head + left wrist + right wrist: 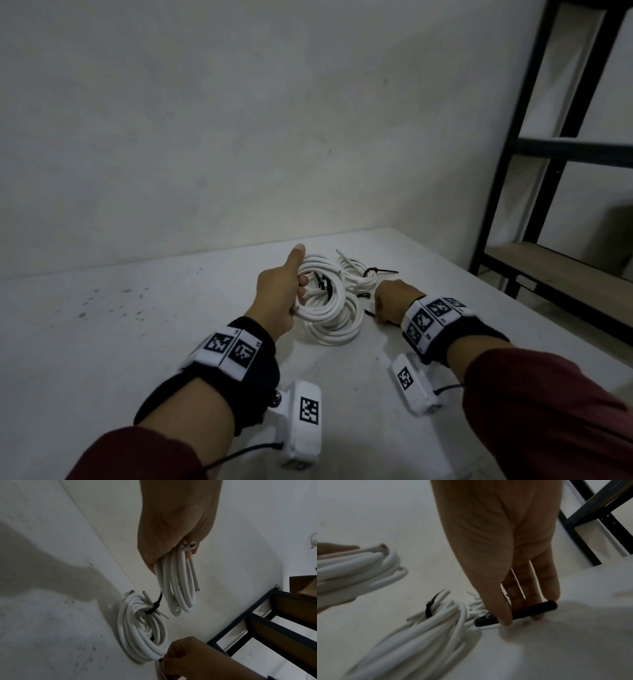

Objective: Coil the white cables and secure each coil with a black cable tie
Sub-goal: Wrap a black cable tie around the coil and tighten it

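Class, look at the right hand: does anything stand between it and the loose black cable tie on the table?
Nothing visible does. The right hand already pinches the loose black cable tie against the table, beside the tied coil.

White cables (329, 308), black tie (518, 613)

White table (144, 342) w/ tied cable coils (337, 325), loose black tie (518, 612).

Smooth white cables (325, 308), speckled matt table (137, 342)
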